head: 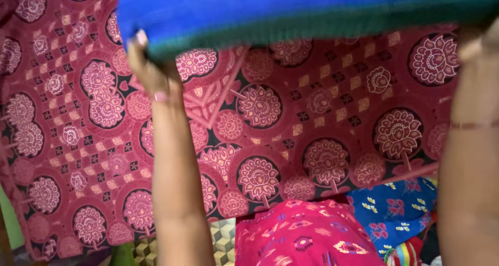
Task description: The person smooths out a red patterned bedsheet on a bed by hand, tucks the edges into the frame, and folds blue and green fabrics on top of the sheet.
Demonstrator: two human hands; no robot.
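Note:
A blue cloth with a green border [291, 11] is held up across the top of the view. My left hand [148, 66] grips its lower left edge, arm raised, a thin band on the wrist. My right hand [475, 42] holds the cloth's right end at the frame's right edge, partly cut off, with a thin bangle on the forearm.
A large maroon sheet with round flower prints [312, 125] spreads beneath. At the bottom lie a pink patterned cloth [301, 235], a blue flowered cloth [395, 209] and a piece with a cube pattern [226, 237].

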